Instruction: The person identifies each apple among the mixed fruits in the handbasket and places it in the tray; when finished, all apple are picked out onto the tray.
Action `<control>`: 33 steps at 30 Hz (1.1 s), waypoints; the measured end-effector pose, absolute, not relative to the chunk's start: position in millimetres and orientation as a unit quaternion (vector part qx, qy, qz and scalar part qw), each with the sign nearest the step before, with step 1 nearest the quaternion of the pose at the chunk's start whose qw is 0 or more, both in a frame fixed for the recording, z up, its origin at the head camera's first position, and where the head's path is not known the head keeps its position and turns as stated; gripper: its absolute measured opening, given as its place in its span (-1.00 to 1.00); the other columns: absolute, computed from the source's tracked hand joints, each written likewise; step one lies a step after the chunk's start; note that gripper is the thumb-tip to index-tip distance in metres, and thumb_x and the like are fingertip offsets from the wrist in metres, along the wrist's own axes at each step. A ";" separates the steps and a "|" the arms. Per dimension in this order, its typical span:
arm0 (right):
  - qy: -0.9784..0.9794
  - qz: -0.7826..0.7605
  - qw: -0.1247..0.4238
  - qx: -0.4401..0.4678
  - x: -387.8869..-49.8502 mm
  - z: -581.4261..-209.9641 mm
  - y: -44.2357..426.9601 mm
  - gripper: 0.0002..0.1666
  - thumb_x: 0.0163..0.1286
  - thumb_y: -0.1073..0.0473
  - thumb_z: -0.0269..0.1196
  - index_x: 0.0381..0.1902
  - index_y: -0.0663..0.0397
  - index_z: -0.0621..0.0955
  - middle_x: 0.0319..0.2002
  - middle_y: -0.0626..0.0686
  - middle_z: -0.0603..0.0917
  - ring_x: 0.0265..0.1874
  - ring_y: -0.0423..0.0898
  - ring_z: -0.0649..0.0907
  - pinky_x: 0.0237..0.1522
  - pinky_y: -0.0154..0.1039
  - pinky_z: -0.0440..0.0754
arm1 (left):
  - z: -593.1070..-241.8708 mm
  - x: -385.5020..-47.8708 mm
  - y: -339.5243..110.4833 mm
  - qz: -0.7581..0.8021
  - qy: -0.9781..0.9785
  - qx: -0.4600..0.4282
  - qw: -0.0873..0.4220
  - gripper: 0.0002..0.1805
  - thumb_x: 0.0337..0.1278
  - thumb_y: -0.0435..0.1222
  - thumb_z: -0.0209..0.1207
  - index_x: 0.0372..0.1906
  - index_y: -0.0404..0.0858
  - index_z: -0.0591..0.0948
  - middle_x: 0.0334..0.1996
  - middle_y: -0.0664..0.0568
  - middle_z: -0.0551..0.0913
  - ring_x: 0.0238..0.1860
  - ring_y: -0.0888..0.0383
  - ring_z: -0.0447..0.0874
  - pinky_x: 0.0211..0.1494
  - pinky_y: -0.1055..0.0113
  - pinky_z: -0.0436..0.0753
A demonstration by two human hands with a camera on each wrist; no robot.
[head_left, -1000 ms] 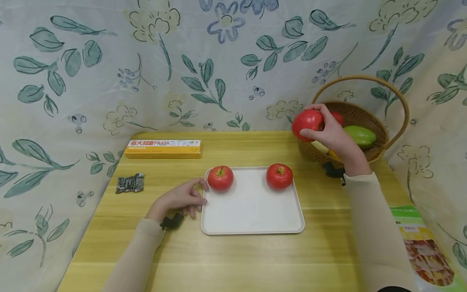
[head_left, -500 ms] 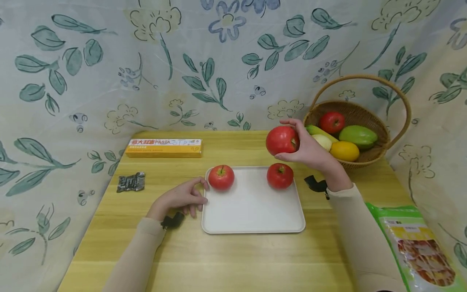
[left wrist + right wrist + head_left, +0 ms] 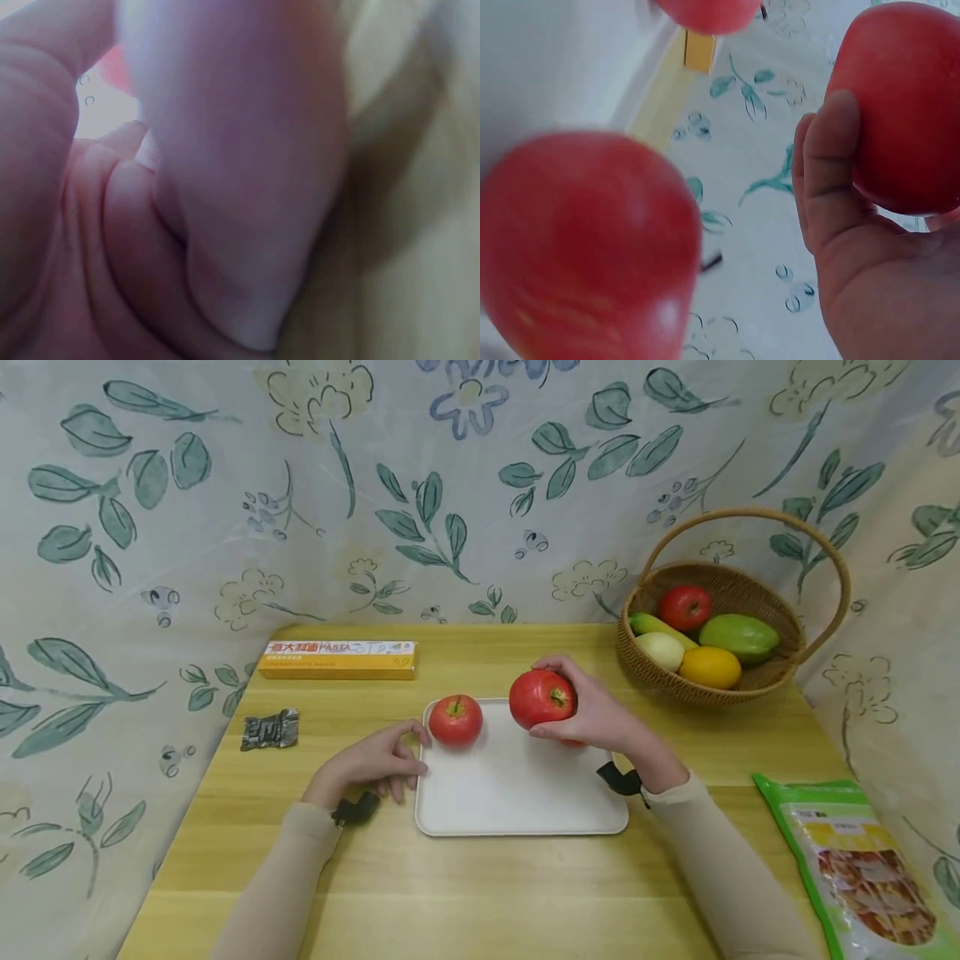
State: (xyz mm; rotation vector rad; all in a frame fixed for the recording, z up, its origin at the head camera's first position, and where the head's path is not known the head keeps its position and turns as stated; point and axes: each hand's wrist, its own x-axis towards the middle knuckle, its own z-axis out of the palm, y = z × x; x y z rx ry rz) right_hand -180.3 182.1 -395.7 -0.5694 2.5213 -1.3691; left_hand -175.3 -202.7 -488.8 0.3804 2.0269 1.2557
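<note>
A red apple is gripped by my right hand above the back part of the white tray; the right wrist view also shows the held apple. Behind that hand a second apple on the tray is mostly hidden in the head view, but it looms large as the near apple in the right wrist view. Another apple sits in the tray's back left corner. At the tray's left edge rests my left hand, fingers loosely bent and holding nothing.
A wicker basket with an apple and several other fruits stands at the back right. The pasta box lies at the back left, a dark wrapped packet in front of it. A green-edged food bag lies at the right.
My right hand has carried the apple from the basket leftward and toward me, over the tray, where it now covers most of the right-hand apple. My left hand has stayed at the tray's edge.
</note>
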 end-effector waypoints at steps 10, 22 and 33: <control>0.851 -0.447 0.148 -0.230 -153.3 -420.2 150.7 -0.07 0.06 -0.04 0.67 0.36 -0.36 0.46 0.31 -0.10 0.56 0.31 0.03 0.56 0.17 0.09 0.74 | -488.9 -177.9 -201.4 0.485 0.786 0.143 0.356 -0.45 0.35 -0.12 0.41 0.26 -0.08 0.39 -0.41 -0.05 0.79 -0.62 0.09 0.75 -0.62 0.36 0.57; 0.842 -0.409 0.216 -0.277 -124.3 -449.6 102.6 -0.14 0.08 -0.15 0.65 0.30 -0.44 0.48 0.22 -0.25 0.50 0.17 -0.21 0.60 0.16 -0.17 0.70 | -487.9 -175.1 -203.3 0.484 0.785 0.147 0.357 -0.46 0.36 -0.12 0.40 0.26 -0.10 0.38 -0.41 -0.05 0.79 -0.60 0.07 0.77 -0.61 0.36 0.58; 0.856 -0.383 0.207 -0.280 -113.3 -462.5 82.3 -0.17 0.12 -0.16 0.60 0.30 -0.43 0.45 0.28 -0.24 0.43 0.10 -0.24 0.62 0.11 -0.26 0.70 | -488.8 -176.1 -203.8 0.485 0.784 0.158 0.355 -0.45 0.38 -0.10 0.39 0.27 -0.10 0.38 -0.41 -0.05 0.79 -0.60 0.09 0.76 -0.63 0.37 0.57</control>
